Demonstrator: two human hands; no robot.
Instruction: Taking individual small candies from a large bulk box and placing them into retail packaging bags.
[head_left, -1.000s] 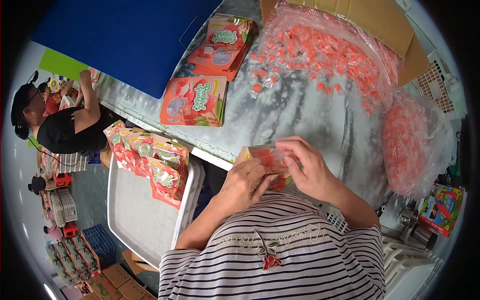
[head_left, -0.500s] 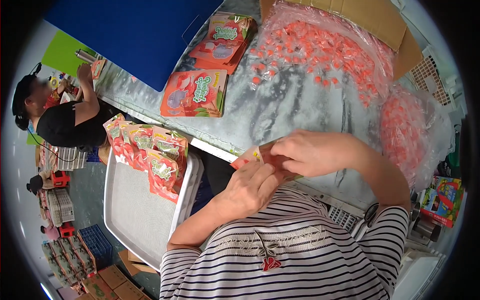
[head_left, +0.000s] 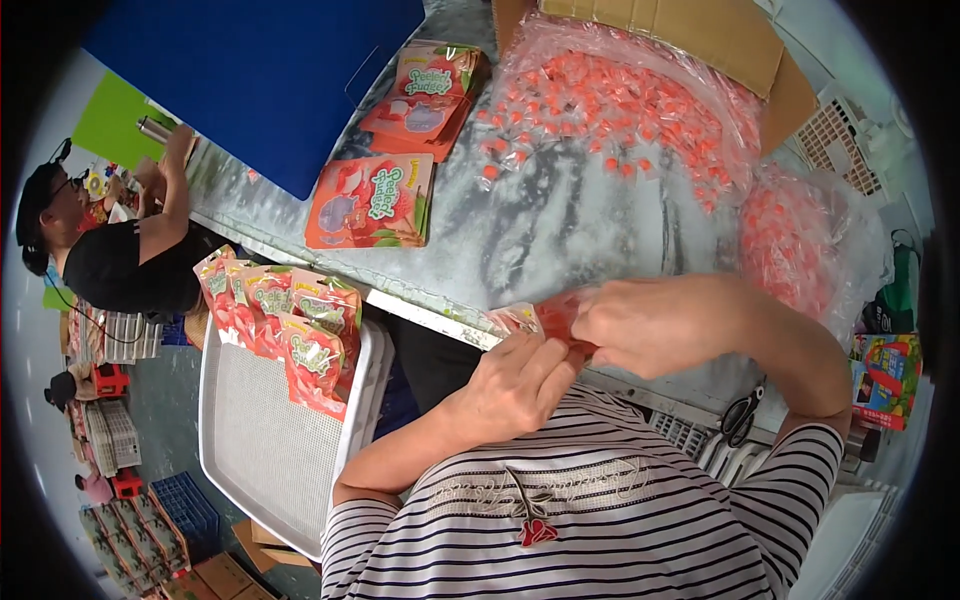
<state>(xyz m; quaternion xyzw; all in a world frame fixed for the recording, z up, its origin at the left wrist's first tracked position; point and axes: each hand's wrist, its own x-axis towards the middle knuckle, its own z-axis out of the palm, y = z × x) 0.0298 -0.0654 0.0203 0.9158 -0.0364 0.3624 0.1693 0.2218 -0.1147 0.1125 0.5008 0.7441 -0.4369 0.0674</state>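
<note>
"Where is the pouch (head_left: 522, 319) sitting against the fingers?"
"It is lying between the two hands, at the near edge of the table (head_left: 600, 235). Its printed left end is showing past the fingertips, while the hands are covering much of the rest."
"And what are the fingers doing?"
"The left hand (head_left: 512, 388) is pinching its near edge with bent fingers. The right hand (head_left: 655, 325) is gripping it from the far right side, fingers curled down. I cannot tell how each right fingertip is pressing, since the hand is hiding that."
"Which containers are standing around?"
"On the left, a white tray (head_left: 270, 405) is holding several bulging red pouches (head_left: 270, 305), all gathering at its far end."
"And across the table?"
"An open cardboard box (head_left: 690, 30) is lying behind a clear bag (head_left: 575, 42), and small red wrapped pieces (head_left: 590, 95) are spilling from it onto the table. Further right, a second clear bag (head_left: 790, 245) is bulging with similar pieces. Flat pouches (head_left: 370, 205) are lying in stacks toward the left."
</note>
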